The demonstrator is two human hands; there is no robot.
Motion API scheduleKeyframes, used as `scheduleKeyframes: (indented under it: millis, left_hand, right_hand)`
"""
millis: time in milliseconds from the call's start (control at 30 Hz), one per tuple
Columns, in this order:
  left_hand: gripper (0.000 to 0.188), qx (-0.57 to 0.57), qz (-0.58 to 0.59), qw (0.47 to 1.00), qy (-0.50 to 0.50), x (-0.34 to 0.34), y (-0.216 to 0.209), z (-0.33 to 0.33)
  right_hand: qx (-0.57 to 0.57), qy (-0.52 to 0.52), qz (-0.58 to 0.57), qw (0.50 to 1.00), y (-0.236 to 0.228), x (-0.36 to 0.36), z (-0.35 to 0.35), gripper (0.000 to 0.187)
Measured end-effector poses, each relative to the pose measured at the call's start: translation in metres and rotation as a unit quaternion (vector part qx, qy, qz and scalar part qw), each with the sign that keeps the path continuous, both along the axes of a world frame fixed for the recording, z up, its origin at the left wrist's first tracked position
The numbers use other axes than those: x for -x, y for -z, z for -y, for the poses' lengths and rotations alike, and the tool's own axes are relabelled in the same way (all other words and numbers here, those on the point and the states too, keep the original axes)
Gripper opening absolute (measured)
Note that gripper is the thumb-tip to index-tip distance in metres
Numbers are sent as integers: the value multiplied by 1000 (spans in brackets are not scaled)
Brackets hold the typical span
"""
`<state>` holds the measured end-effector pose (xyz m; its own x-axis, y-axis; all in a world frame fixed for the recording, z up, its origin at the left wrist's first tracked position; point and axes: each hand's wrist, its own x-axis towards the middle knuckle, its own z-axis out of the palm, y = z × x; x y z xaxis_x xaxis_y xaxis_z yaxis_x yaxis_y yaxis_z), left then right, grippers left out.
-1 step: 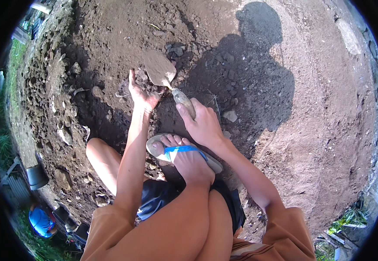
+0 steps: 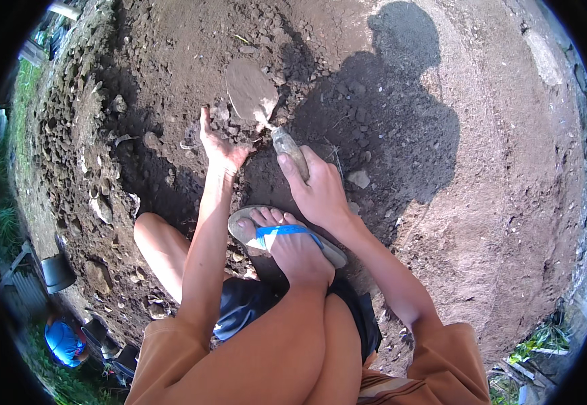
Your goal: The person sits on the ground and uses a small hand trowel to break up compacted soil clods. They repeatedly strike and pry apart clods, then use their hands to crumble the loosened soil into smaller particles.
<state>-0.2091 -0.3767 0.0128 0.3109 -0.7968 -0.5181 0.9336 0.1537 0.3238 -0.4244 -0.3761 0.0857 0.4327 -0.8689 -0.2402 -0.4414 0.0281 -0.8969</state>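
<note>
Right hand [image 2: 320,192] is clasping trowel [image 2: 252,88] by handle; left hand [image 2: 225,152], thumb spread apart, is lying just left of trowel. Keeping palm clear of edge seems safest.

1 head-worn fisheye camera looks down at nearby soil [image 2: 496,182]

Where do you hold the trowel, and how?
Probably best by its handle, coming from the near right side, as the right hand does. The handle is thick and rounded and slants back toward the person, while the trowel's blade is wide and points away.
</note>
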Motion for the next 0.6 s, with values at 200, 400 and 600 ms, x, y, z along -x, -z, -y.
scheduleKeyframes:
  millis: [200,400,600]
  left_hand:
    - [71,20,-18,999,17,2,-5,1]
    - [64,-118,40,992,18,-10,9,4]
    - [67,-83,68,992,68,-7,4,1]
  right_hand:
    - [-40,-10,84,996,9,-6,-1,55]
    - [-67,-6,41,997,16,-9,-3,50]
    - [17,-119,-123,985,24,-13,4,58]
